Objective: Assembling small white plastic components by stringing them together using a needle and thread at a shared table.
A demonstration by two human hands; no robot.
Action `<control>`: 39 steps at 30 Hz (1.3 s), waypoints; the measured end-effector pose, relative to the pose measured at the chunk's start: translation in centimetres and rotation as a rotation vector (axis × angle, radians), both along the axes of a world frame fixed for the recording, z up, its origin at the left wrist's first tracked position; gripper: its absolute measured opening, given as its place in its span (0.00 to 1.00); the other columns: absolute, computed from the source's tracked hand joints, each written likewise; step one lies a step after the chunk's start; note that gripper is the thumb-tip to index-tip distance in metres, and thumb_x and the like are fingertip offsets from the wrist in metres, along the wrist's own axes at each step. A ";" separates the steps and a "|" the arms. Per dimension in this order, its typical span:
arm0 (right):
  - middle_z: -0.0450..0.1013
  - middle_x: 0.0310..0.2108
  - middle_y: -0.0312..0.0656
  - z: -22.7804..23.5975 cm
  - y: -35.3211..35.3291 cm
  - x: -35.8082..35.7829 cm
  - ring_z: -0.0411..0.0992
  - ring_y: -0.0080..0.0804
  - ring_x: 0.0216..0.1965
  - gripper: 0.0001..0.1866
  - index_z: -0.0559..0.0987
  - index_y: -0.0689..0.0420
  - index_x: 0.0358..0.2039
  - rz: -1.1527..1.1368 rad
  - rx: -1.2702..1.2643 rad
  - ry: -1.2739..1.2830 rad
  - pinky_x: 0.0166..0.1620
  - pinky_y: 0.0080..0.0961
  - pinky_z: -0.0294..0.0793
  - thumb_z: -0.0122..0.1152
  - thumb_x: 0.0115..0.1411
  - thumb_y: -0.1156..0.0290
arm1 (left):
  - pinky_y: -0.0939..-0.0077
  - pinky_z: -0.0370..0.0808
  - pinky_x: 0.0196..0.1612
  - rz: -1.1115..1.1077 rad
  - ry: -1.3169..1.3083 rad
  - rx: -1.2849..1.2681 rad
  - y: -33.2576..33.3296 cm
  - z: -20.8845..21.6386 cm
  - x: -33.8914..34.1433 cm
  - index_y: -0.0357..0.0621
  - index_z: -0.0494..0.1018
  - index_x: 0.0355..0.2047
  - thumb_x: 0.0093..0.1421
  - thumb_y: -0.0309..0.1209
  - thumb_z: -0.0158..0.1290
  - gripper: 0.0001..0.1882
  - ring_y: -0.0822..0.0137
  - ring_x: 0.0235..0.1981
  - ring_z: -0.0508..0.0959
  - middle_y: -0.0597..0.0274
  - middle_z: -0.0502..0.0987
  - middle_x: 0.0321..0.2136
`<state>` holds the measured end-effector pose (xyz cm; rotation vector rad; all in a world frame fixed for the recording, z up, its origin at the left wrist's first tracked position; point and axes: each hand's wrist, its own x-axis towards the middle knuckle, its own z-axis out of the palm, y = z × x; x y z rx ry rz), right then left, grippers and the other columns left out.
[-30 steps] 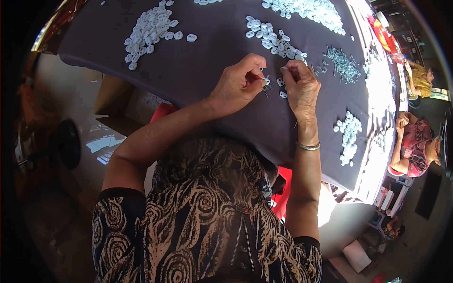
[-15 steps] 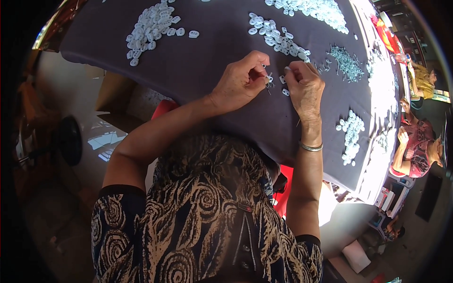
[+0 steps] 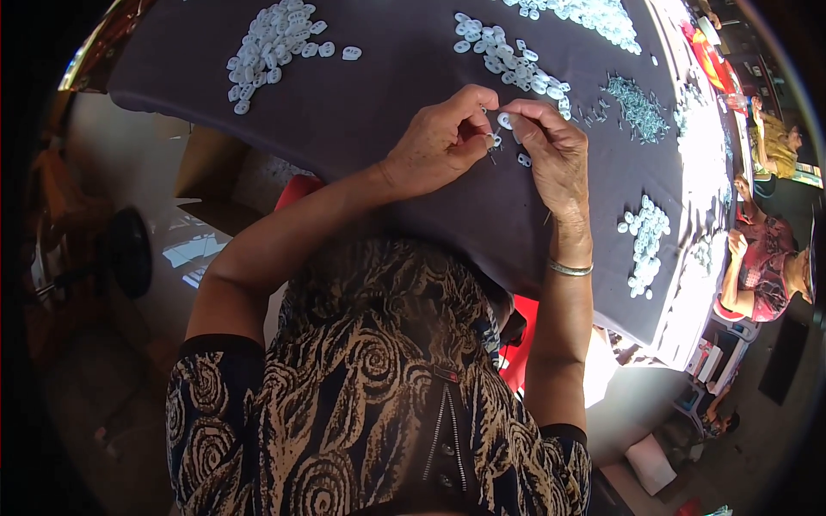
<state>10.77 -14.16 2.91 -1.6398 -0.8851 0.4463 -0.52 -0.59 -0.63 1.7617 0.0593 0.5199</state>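
Observation:
My left hand is closed in a pinch above the dark tablecloth. At its fingertips is a small white piece with thin metal pins sticking out; the fingers partly cover it. Close beside it, my right hand pinches a small white oval piece between thumb and forefinger. The fingertips of both hands nearly meet. Another white oval piece with dark holes lies on the cloth, left of my right palm.
White oval pieces lie in heaps at far left, beyond my hands, at far right and at near right. A pile of small metal pins is to the right. Another person sits beyond the right edge.
My right hand has shifted up and turned, and now holds a white oval piece toward my left hand. One loose piece remains on the cloth where two lay. My left hand has barely moved.

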 end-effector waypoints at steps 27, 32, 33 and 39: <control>0.73 0.34 0.34 -0.2 -0.1 0.0 0.68 0.18 0.35 0.08 0.79 0.61 0.38 0.039 -0.003 -0.124 0.39 0.15 0.67 0.58 0.58 0.80 | 0.79 0.73 0.26 0.008 -0.020 0.003 0.0 0.0 0.2 0.42 0.64 0.44 0.51 0.20 0.54 0.19 0.72 0.22 0.75 0.64 0.75 0.24; 0.75 0.30 0.35 -0.3 0.2 0.1 0.70 0.18 0.30 0.06 0.80 0.59 0.36 0.015 0.026 -0.181 0.34 0.16 0.70 0.60 0.57 0.78 | 0.78 0.73 0.26 0.014 -0.024 0.020 0.0 -0.1 0.2 0.41 0.64 0.44 0.51 0.21 0.54 0.19 0.71 0.22 0.76 0.64 0.75 0.23; 0.74 0.29 0.35 -0.3 0.2 0.0 0.70 0.18 0.30 0.06 0.80 0.58 0.36 0.010 0.027 -0.177 0.33 0.16 0.70 0.60 0.57 0.78 | 0.78 0.73 0.26 0.013 -0.023 0.019 0.0 0.0 0.2 0.41 0.64 0.44 0.51 0.21 0.54 0.19 0.71 0.22 0.76 0.64 0.75 0.23; 0.73 0.34 0.33 -0.1 -0.1 0.1 0.68 0.17 0.34 0.07 0.79 0.62 0.38 0.051 -0.014 -0.154 0.38 0.14 0.67 0.58 0.59 0.80 | 0.78 0.73 0.27 0.007 -0.022 0.010 0.0 0.0 0.1 0.41 0.65 0.44 0.51 0.21 0.54 0.19 0.71 0.22 0.76 0.64 0.75 0.23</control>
